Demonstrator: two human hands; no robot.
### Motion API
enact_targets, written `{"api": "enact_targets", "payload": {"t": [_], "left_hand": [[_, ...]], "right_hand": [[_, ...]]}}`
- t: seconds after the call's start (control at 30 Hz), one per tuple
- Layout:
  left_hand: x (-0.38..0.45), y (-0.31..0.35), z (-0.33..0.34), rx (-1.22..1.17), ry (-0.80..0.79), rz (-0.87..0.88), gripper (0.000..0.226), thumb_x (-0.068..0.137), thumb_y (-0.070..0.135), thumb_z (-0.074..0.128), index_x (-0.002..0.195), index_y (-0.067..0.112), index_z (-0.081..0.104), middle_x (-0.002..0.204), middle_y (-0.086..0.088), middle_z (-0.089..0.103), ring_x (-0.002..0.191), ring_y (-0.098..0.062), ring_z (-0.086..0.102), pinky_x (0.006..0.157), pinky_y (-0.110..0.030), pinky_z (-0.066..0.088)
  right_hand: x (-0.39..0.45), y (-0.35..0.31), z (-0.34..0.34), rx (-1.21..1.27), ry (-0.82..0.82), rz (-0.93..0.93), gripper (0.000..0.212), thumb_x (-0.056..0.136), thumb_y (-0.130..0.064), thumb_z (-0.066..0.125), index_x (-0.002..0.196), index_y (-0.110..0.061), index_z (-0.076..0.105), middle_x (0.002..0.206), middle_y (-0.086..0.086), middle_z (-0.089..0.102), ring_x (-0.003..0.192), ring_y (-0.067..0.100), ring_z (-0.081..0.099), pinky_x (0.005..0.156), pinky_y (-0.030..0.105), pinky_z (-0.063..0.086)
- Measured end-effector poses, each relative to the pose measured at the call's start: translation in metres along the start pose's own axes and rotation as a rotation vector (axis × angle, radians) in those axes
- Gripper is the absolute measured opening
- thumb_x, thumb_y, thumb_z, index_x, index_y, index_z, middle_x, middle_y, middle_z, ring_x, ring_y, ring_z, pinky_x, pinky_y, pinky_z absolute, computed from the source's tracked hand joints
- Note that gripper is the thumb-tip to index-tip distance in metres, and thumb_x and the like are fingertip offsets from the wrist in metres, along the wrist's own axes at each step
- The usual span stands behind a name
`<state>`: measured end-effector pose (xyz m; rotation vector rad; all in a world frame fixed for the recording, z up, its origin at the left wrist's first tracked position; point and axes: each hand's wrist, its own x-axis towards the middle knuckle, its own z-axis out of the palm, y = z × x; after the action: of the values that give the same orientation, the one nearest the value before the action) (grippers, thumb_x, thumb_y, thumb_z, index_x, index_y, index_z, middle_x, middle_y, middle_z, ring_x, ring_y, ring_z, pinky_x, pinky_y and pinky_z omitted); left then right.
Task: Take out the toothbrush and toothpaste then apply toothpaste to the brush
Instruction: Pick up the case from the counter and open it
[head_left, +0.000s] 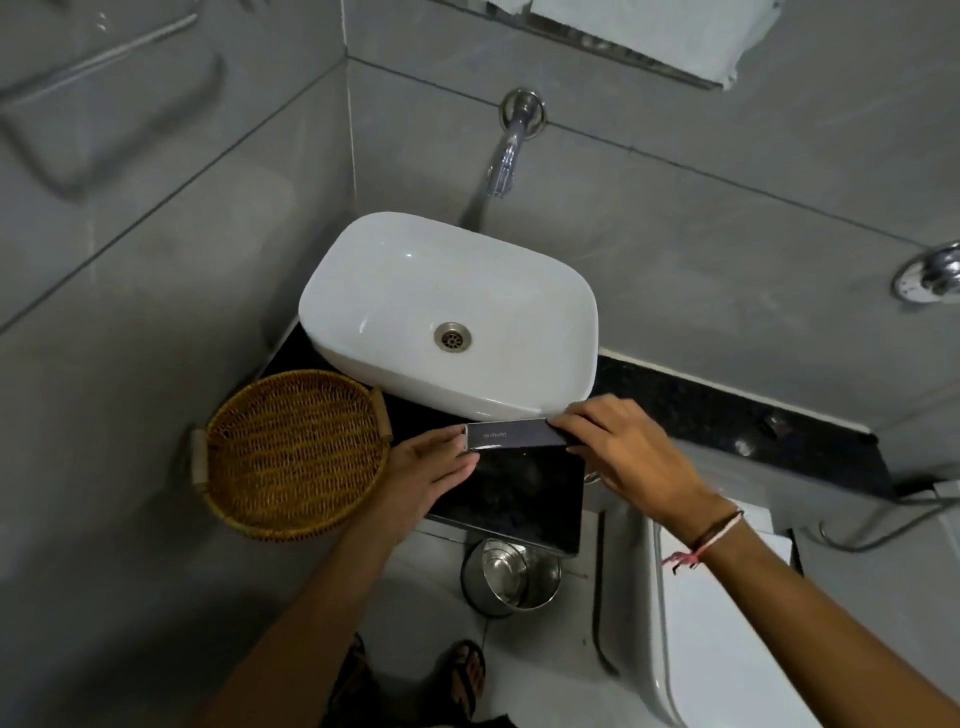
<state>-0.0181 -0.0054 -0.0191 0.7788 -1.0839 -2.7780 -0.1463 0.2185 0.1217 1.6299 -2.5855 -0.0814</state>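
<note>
A long, narrow dark grey box (511, 435) with small pale lettering is held level above the black counter (727, 410), just in front of the white basin (447, 312). My left hand (423, 480) grips its left end. My right hand (618, 452) pinches its right end with fingers on top. The box looks closed; no toothbrush or toothpaste is in sight.
An empty round wicker basket (293, 452) sits on the counter at the left. A chrome tap (511, 145) juts from the grey tiled wall above the basin. On the floor below stand a steel bucket (511, 577) and a white toilet (727, 623) at the right.
</note>
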Motion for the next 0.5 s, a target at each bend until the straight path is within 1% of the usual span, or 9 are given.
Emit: {"api": "enact_targets", "payload": {"t": [0.07,0.13,0.23,0.33,0.4,0.5], "left_hand": [[0.001,-0.001,0.0,-0.032,-0.05,0.032,0.027,0.086,0.011,0.077,0.113,0.017,0.078,0.109,-0.01,0.081,0.106,-0.031,0.077,0.084,-0.032,0.064],[0.002,0.0,-0.001,-0.042,-0.073,0.041,0.03,0.092,0.007,0.069,0.119,0.018,0.075,0.112,-0.009,0.08,0.11,-0.033,0.075,0.084,-0.031,0.063],[0.002,0.003,-0.005,-0.06,-0.102,0.026,0.033,0.096,0.004,0.061,0.121,0.02,0.075,0.115,-0.013,0.079,0.112,-0.034,0.074,0.086,-0.034,0.063],[0.004,0.006,-0.009,-0.122,-0.102,-0.033,0.028,0.1,0.014,0.057,0.123,0.016,0.073,0.117,-0.018,0.077,0.112,-0.034,0.074,0.084,-0.035,0.064],[0.007,0.006,-0.009,-0.163,-0.059,-0.085,0.027,0.099,0.023,0.06,0.12,0.014,0.074,0.121,-0.022,0.075,0.11,-0.034,0.075,0.082,-0.036,0.064],[0.01,0.002,-0.005,-0.215,-0.006,-0.147,0.029,0.096,0.031,0.064,0.115,0.011,0.075,0.117,-0.019,0.075,0.104,-0.033,0.078,0.077,-0.037,0.065]], "right_hand": [[0.01,0.004,-0.016,-0.052,-0.035,-0.054,0.037,0.098,-0.034,0.051,0.131,-0.019,0.058,0.122,0.004,0.064,0.109,0.024,0.06,0.089,0.038,0.052],[0.018,0.006,-0.027,-0.08,-0.064,-0.092,0.037,0.099,-0.035,0.049,0.132,-0.02,0.056,0.123,0.004,0.063,0.108,0.024,0.059,0.091,0.037,0.051],[0.03,0.005,-0.037,-0.097,-0.091,-0.124,0.037,0.098,-0.034,0.051,0.133,-0.022,0.054,0.124,0.004,0.063,0.11,0.024,0.06,0.092,0.038,0.052],[0.037,-0.001,-0.043,-0.115,-0.095,-0.159,0.036,0.097,-0.033,0.053,0.132,-0.023,0.054,0.123,0.003,0.064,0.111,0.024,0.06,0.093,0.038,0.053],[0.042,-0.006,-0.045,-0.14,-0.105,-0.183,0.037,0.096,-0.03,0.058,0.132,-0.022,0.055,0.123,0.004,0.065,0.11,0.025,0.061,0.093,0.038,0.053],[0.048,-0.014,-0.049,-0.189,-0.124,-0.21,0.037,0.096,-0.025,0.059,0.133,-0.024,0.052,0.123,0.003,0.065,0.111,0.025,0.061,0.093,0.04,0.053]]}}
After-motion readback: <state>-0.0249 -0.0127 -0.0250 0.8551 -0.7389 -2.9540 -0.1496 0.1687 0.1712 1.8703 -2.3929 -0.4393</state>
